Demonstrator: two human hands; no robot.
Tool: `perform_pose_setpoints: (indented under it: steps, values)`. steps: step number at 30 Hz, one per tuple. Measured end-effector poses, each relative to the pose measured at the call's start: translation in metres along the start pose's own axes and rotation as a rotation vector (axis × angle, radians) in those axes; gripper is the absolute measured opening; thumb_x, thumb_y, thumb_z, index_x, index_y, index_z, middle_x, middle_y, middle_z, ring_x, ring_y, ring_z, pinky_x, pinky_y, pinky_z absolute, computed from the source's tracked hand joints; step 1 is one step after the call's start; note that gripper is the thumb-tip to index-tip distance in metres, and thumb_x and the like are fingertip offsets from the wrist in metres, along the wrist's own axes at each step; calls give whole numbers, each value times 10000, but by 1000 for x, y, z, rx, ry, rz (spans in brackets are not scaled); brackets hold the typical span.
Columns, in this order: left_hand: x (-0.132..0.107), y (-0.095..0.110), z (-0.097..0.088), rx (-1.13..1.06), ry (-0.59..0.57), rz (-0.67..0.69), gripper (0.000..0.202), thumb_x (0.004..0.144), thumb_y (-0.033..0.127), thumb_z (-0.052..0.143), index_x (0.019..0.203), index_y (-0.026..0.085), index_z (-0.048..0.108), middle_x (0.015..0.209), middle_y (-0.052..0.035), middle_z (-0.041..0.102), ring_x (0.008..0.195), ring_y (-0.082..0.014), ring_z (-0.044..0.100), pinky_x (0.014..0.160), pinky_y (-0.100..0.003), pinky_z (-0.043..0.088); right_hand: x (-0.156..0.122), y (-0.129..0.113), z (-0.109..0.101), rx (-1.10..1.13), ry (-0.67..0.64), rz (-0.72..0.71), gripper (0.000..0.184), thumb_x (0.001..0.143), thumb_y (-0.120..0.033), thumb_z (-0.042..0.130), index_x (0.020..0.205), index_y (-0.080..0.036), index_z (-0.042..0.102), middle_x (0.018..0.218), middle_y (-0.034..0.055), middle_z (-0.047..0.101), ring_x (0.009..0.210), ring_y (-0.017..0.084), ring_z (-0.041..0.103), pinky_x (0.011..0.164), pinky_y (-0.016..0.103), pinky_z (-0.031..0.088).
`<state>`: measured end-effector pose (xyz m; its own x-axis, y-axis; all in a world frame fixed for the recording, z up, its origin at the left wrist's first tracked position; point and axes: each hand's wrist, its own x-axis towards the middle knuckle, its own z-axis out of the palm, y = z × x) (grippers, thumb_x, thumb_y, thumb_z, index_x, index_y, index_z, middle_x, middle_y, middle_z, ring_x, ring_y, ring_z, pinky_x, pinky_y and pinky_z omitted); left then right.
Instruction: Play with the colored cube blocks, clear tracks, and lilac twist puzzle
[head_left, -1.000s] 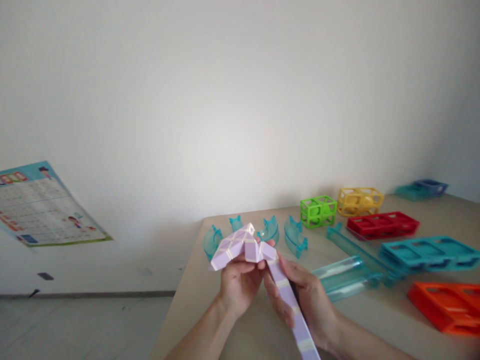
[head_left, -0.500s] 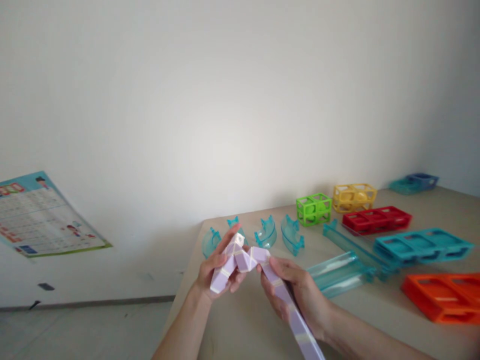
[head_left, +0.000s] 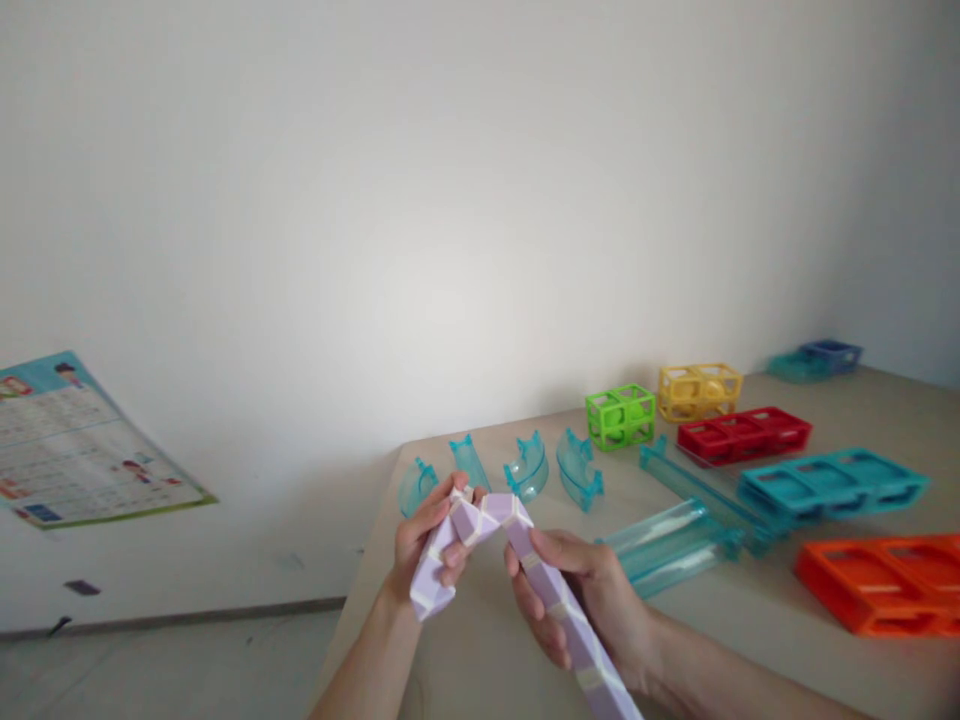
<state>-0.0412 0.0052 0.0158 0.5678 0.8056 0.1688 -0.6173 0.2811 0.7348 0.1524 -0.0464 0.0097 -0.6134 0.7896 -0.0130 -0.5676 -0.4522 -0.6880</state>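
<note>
I hold a lilac and white snake puzzle [head_left: 517,560] in both hands above the near left part of a beige table [head_left: 720,620]. My left hand [head_left: 424,550] is closed around its folded end, which bends down to the left. My right hand [head_left: 581,600] is closed around the long straight section, which runs down to the right and out of the frame's bottom edge. The puzzle bends in a peak between the two hands.
Several curved clear-teal track pieces [head_left: 525,468] lie behind my hands, and straight teal channels [head_left: 675,540] to the right. Green [head_left: 621,416] and yellow [head_left: 699,390] cage blocks, red [head_left: 742,436], teal [head_left: 832,484] and orange [head_left: 885,584] frames sit further right. A poster [head_left: 82,440] leans on the wall at left.
My left hand has turned the puzzle's folded end downward, from a raised flat fan to a hanging bend. Both hands have sunk a little and the view has shifted slightly.
</note>
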Motion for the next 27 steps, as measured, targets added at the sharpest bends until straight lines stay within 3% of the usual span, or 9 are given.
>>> perform_pose_setpoints:
  steps: [7, 13, 19, 23, 27]
  values:
    - [4, -12, 16, -75, 13, -95, 106, 842, 226, 563, 939, 205, 597, 629, 16, 530, 388, -69, 506, 332, -135, 432, 3, 7, -3, -247, 130, -230, 225, 749, -295, 637, 668, -169, 469, 475, -66, 426, 346, 39, 344, 330, 141, 277]
    - [6, -14, 14, -69, 55, -103, 162, 879, 266, 509, 989, 203, 610, 601, -12, 566, 415, -95, 542, 363, -151, 454, 4, 9, -4, -530, 167, -259, 277, 846, -440, 567, 853, -167, 519, 542, -68, 454, 342, 58, 390, 310, 159, 318]
    - [12, -17, 14, 13, 37, -174, 295, 928, 337, 406, 1079, 173, 598, 611, -72, 638, 491, -155, 631, 413, -195, 509, 6, 10, -7, -716, 315, -369, 362, 879, -490, 539, 1027, -160, 539, 598, -49, 505, 365, 50, 376, 320, 157, 320]
    - [11, -18, 11, 55, 43, -157, 379, 891, 416, 483, 1125, 141, 599, 641, -78, 650, 511, -156, 629, 416, -217, 525, 4, 9, -7, -772, 325, -348, 375, 884, -508, 523, 1007, -155, 549, 597, -37, 526, 369, 61, 405, 323, 166, 351]
    - [8, -13, 9, 162, 100, -82, 379, 811, 334, 619, 1116, 108, 627, 584, -33, 595, 421, -89, 510, 337, -151, 441, 1, 9, -5, -721, 263, -264, 343, 883, -495, 518, 918, -155, 551, 555, -57, 482, 369, 71, 428, 322, 165, 357]
